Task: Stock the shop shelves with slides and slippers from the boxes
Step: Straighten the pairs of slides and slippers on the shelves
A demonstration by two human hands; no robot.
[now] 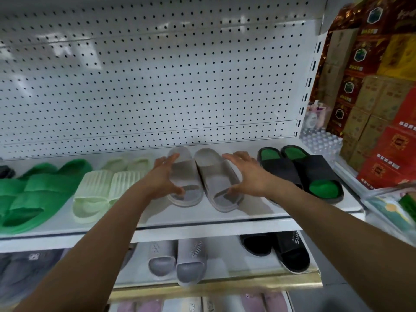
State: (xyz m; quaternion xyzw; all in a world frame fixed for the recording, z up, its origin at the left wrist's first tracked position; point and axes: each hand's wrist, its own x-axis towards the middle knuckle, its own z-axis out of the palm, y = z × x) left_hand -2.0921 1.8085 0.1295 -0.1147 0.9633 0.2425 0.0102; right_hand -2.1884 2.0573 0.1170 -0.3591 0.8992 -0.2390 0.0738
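A pair of grey slides point(203, 179) lies side by side on the white upper shelf point(202, 224), toes toward me. My left hand point(163, 176) cups the outer edge of the left slide, fingers spread and thumb near its toe. My right hand point(245, 174) does the same on the outer edge of the right slide. Both hands flank the pair with fingers relaxed. Pale green slides point(105, 188) lie to the left, bright green slides point(33, 194) further left, and black slides with green insoles point(301, 172) to the right.
A white pegboard point(157, 75) backs the shelf. The shelf below holds grey slides point(177, 262) and black slides point(283, 251). Stacked red and brown cartons point(371, 109) and packed water bottles point(322, 143) stand to the right.
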